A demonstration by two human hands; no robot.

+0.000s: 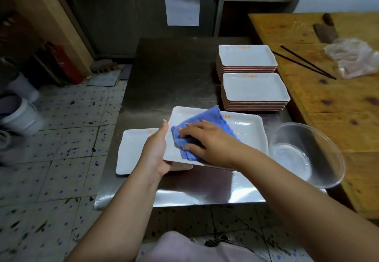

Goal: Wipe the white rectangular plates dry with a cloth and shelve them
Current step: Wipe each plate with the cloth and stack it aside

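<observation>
I hold a white rectangular plate point(249, 133) tilted above the steel table point(172, 73). My left hand point(156, 151) grips its left edge, thumb on top. My right hand point(207, 140) presses a blue cloth point(209, 121) flat on the plate's inner face, fingers spread. Under it, another white plate point(133, 151) lies flat on the table. Two stacks of white plates stand at the table's right side, a far stack point(247, 57) and a near stack point(255, 88).
A clear plastic bowl point(307, 155) holding some water sits at the table's right front. A wooden worktop point(338, 101) to the right carries chopsticks point(303, 61), a cleaver and a plastic bag. White buckets point(22, 114) and a fire extinguisher stand on the tiled floor to the left.
</observation>
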